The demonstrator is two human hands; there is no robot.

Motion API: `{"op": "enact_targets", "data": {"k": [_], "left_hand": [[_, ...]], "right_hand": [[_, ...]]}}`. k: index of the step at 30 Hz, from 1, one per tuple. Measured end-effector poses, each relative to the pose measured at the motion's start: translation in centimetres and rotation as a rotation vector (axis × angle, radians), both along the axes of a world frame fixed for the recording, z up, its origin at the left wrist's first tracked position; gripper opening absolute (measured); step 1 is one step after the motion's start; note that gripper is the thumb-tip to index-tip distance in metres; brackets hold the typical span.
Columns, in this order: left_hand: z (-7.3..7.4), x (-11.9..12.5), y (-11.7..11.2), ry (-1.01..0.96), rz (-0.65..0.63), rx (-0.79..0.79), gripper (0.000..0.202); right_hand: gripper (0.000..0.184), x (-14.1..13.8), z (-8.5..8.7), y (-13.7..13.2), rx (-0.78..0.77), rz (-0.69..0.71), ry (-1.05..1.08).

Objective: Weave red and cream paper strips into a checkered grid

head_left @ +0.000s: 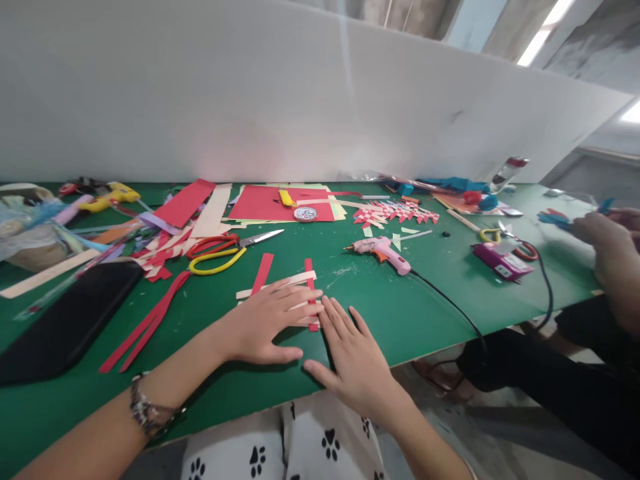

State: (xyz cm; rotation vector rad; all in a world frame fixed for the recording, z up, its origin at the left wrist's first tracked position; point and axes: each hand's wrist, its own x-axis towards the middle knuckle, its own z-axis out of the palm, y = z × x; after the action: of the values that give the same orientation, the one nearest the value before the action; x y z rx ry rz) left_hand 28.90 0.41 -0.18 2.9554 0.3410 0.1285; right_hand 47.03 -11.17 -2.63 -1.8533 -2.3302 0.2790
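My left hand lies flat with fingers spread on a small weave of red and cream paper strips on the green table. My right hand rests open beside it, its fingertips touching the weave's right edge near a red vertical strip. A loose red strip lies just left of the weave. Neither hand grips anything.
Yellow-and-red scissors, a pink glue gun with a black cord, red sheets, a woven red-white piece and a black pouch lie around. Another person's hands work at the right. A white wall panel backs the table.
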Motion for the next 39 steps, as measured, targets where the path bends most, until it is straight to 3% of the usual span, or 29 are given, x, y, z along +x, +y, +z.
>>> {"op": "enact_targets", "data": {"k": [6, 15, 24, 39], "left_hand": [[0.4, -0.9, -1.1, 0.035, -0.073, 0.008, 0.06], [-0.5, -1.8, -1.0, 0.097, 0.032, -0.055, 0.067], [0.3, -1.5, -1.3, 0.097, -0.042, 0.0, 0.07], [-0.3, -3.3, -1.1, 0.08, 0.018, -0.025, 0.065]], "right_hand": [[0.079, 0.0, -0.1, 0.0, -0.02, 0.001, 0.011], [0.079, 0.0, 0.0, 0.0, -0.014, 0.0, 0.012], [0.079, -0.1, -0.1, -0.1, 0.008, -0.019, 0.015], [0.079, 0.0, 0.0, 0.0, -0.029, -0.007, 0.006]]}}
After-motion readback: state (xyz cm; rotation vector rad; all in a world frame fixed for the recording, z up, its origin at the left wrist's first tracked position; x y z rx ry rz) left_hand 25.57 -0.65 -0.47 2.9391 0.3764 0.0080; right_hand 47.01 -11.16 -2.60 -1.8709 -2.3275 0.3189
